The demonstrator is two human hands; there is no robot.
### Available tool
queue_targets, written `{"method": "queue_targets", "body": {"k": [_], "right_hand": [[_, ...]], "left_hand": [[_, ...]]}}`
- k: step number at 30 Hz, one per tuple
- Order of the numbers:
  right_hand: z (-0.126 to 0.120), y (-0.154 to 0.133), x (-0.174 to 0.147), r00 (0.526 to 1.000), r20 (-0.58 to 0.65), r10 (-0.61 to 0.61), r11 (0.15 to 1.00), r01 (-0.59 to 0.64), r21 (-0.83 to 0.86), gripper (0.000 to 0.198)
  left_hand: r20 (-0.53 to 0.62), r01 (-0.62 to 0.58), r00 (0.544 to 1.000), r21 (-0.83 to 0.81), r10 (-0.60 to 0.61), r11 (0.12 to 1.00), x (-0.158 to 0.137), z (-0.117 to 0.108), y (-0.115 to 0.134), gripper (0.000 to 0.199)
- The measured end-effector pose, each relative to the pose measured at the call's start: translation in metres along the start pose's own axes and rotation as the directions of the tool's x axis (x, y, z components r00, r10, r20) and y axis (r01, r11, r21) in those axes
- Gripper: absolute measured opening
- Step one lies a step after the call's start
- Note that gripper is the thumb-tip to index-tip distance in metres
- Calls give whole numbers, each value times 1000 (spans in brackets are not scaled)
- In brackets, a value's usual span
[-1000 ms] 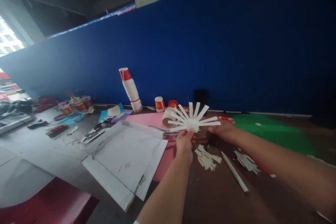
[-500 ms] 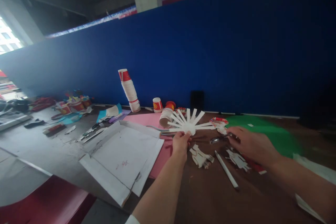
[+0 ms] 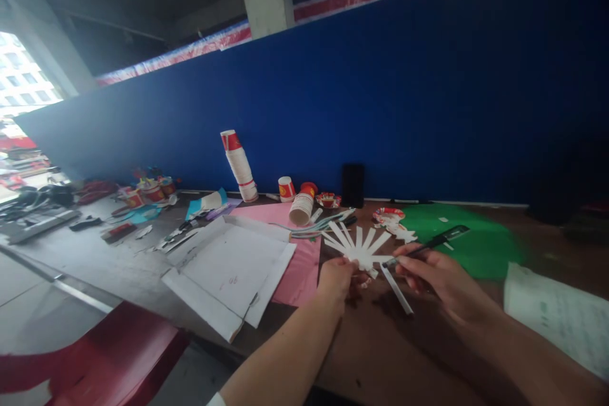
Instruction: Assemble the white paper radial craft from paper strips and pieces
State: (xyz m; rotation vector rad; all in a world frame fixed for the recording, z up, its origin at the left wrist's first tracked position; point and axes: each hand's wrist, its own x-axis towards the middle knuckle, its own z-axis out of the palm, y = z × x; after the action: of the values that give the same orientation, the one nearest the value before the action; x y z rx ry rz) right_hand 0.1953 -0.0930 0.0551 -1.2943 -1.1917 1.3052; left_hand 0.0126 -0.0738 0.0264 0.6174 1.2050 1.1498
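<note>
My left hand [image 3: 339,279] pinches the base of a cut paper cup [image 3: 364,260], whose white strips fan outward above the fingers. My right hand [image 3: 435,276] is closed around a slim black craft knife [image 3: 431,242]; its metal tip points left, close to the strips on the right side. Whether the tip touches the paper I cannot tell. Beneath the tip, a thin white stick [image 3: 398,292] lies on the brown table. White and red cut paper scraps [image 3: 394,222] rest just behind the cup, and other scraps partly show beneath my left hand.
At left lies a white cardboard box lid [image 3: 228,273] over pink paper [image 3: 304,276]. Paper cups stand in a tall leaning stack [image 3: 239,168] along the blue partition [image 3: 404,95]. A black phone-like slab [image 3: 353,185] leans there. Green paper [image 3: 480,241] lies at right.
My right hand has moved left with the craft knife, up to the fanned cup. My left hand has brought the cup slightly right and lower. The view has shifted a little.
</note>
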Motion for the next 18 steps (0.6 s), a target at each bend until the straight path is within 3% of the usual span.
{"method": "queue_targets", "body": {"k": [4,9,10,11,14,16,18], "right_hand": [[0,4,-4,1000,9,-14,999,13,53,34],[3,13,-6,999,12,-37,998,37,49,38],[3,15,-5,999,14,-43,998,43,35,38],[4,18,-4,999,17,-49,999,49,15,38],[7,27,4,997,23,-68,995,69,-69,38],[9,31,9,997,27,-73,990,75,-119,36],[11,29,12,995,64,-75,983,85,-162,34]], "left_hand": [[39,115,992,87,-118,990,-16,-10,-8,14],[78,47,994,370,-81,928,-34,-35,-10,22],[79,3,996,425,-40,905,-38,-40,-10,26],[114,-120,991,568,67,814,-42,-44,-10,31],[231,-392,913,724,337,568,-51,-44,-9,26],[284,-483,859,725,425,492,-52,-34,-6,25],[276,-529,821,697,500,483,-49,-19,0,28]]}}
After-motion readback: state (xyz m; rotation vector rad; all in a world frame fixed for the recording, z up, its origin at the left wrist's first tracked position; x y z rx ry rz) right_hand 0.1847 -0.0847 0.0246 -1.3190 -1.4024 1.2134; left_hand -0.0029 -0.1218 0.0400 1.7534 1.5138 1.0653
